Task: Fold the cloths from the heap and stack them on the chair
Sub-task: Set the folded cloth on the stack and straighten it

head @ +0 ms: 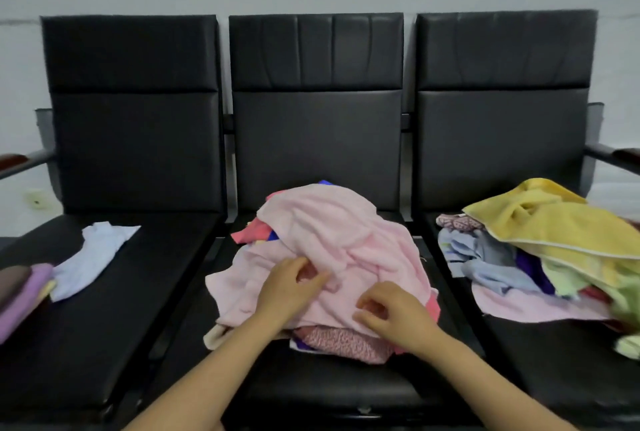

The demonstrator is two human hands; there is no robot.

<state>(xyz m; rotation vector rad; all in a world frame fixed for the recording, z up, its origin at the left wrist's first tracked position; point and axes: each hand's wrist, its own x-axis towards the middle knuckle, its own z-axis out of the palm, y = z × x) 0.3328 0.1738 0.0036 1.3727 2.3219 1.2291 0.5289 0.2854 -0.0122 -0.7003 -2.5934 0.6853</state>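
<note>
A crumpled pink towel (332, 240) lies on top of a small pile of cloths on the middle seat (311, 392) of a black three-seat bench. My left hand (289, 287) lies on the towel's front, fingers curled and pinching a fold. My right hand (389, 313) pinches the towel's front edge a little to the right. Under the towel a patterned red cloth (343, 344) shows. On the right seat sits the heap (540, 257) of mixed cloths with a yellow towel (554, 222) on top. At the far left edge a folded stack (20, 292) rests on the left seat.
A light blue cloth (93, 257) lies spread on the left seat (104, 326) beside the folded stack. Armrests (620, 157) stick out at both ends of the bench. A pale wall stands behind the backrests.
</note>
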